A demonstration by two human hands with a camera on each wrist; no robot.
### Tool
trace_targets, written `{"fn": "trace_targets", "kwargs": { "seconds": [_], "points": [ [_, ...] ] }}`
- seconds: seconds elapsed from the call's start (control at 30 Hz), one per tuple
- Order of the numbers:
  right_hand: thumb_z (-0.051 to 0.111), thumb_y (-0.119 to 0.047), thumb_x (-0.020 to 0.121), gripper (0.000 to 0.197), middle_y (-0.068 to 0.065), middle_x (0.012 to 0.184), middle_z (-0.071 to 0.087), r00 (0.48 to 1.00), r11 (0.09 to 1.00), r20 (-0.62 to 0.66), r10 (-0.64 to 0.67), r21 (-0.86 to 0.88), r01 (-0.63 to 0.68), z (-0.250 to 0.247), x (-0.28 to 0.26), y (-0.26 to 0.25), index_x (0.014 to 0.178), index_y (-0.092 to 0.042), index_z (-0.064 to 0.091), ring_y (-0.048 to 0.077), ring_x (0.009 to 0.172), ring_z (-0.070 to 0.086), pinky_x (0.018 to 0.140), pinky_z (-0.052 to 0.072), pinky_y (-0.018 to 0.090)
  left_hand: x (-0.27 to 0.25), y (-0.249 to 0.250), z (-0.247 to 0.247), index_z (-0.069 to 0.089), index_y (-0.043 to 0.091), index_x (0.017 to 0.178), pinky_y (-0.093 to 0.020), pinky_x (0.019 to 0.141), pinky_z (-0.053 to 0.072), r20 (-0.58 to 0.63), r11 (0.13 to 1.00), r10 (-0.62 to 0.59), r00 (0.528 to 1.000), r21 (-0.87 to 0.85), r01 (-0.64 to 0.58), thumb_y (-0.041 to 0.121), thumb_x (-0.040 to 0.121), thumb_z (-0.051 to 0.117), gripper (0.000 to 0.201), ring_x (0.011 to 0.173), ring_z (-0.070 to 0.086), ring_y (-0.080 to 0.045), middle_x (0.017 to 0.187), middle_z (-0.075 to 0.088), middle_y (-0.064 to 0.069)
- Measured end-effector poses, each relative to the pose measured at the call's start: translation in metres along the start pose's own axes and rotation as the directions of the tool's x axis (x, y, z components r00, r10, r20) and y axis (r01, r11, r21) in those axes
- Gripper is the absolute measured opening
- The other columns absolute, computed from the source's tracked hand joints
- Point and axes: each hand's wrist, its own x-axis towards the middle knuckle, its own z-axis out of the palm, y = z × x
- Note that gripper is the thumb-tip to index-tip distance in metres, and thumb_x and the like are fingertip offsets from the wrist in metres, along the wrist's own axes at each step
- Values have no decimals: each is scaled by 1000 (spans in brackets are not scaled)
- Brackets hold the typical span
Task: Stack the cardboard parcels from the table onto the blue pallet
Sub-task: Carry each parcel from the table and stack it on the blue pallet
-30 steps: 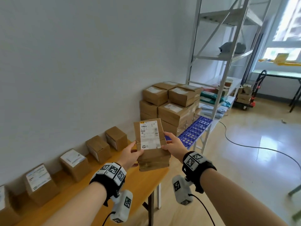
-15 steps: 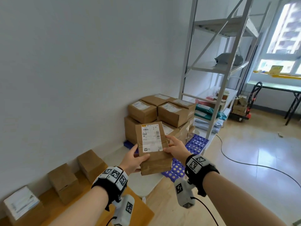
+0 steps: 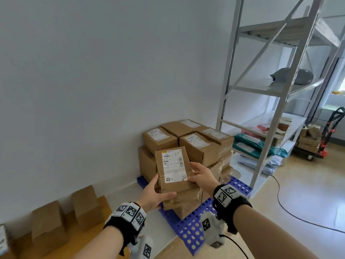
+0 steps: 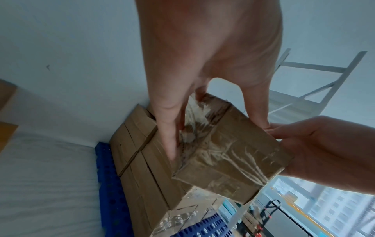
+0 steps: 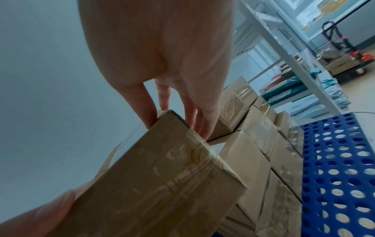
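parcel (image 3: 174, 171) carried nearer the pallet (image 3: 194, 228) — both hands grip it; far fingers seemingly hidden.

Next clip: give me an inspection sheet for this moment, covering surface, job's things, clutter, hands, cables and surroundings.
Surface: wooden table at lower left, four parcels on table in view along the wall.
Job's things: held parcel, label up, above the blue pallet; stacked parcels fill the pallet's wall side, its near part bare.
Clutter: nothing seen on the pallet besides parcels.
Hands: left hand grips the parcel's near left corner; right hand holds its right edge.
Cables: black cable on the floor right of the pallet; wrist-camera lead under the right arm.
Surroundings: metal shelving holding bags; trolley at far right; plain wall.
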Motion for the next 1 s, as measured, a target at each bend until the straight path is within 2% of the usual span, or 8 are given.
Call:
{"fn": "trace_targets", "kwargs": {
  "seconds": [0.1,0.3,0.43,0.53,0.63,0.7,0.83,1.0],
  "points": [
    [58,1,87,58,2,98,60,998,1000,70,-11,18,10,-20,21,4,139,-17,40,15,88,61,68,52,21,18,4,20,22,37,145,-55,98,43,-77,997,-58,995,-47,54,15,69,82,100,124,43,-27,116,47,5],
    [58,-3,88,59,0,102,54,986,999,162,-28,-34,34,-51,63,7,141,-18,37,18,100,56,73,52,22,48,14,56,19,40,145,-61,95,42,-216,988,-101,971,-133,73,18,63,85,108,127,42,-30,137,44,-2],
    [58,-5,89,61,-10,95,51,975,994,216,-56,-77,74,-60,81,10,142,-19,34,4,87,52,64,48,15,63,15,70,21,42,144,-69,99,32,-264,976,-140,954,-198,89,22,51,88,116,130,38,-34,142,40,-3],
    [61,-8,87,66,-5,111,53,967,989,249,-54,-117,86,-60,93,16,144,-19,31,9,99,52,82,53,26,71,15,73,21,41,144,-69,99,31,-283,978,-154,947,-181,104,17,60,86,109,130,38,-33,138,43,0],
    [59,-6,89,65,1,124,52,958,988,280,-55,-125,93,-59,100,19,145,-17,28,-2,77,47,58,44,11,78,14,71,22,40,144,-69,99,32,-267,979,-169,949,-158,129,16,69,82,99,128,40,-32,112,50,12],
    [58,-7,90,64,3,135,48,958,988,281,-65,-116,101,-58,105,20,146,-17,28,-4,72,44,51,39,9,81,13,69,23,43,143,-69,97,35,-267,980,-176,948,-140,142,24,66,84,100,126,43,-31,113,52,11],
    [59,-14,91,62,4,137,47,959,983,271,-79,-141,120,-53,110,20,145,-18,29,4,97,46,67,47,13,88,13,65,21,48,142,-69,94,38,-284,979,-186,940,-137,153,37,57,86,108,128,42,-32,136,45,-1],
    [57,-19,92,62,1,138,49,953,961,286,-99,-223,166,-54,108,15,146,-20,27,14,116,53,91,49,24,94,9,65,22,46,142,-68,94,38,-323,981,-152,934,-167,102,31,64,83,100,128,41,-34,132,46,-4]
  ]
}}
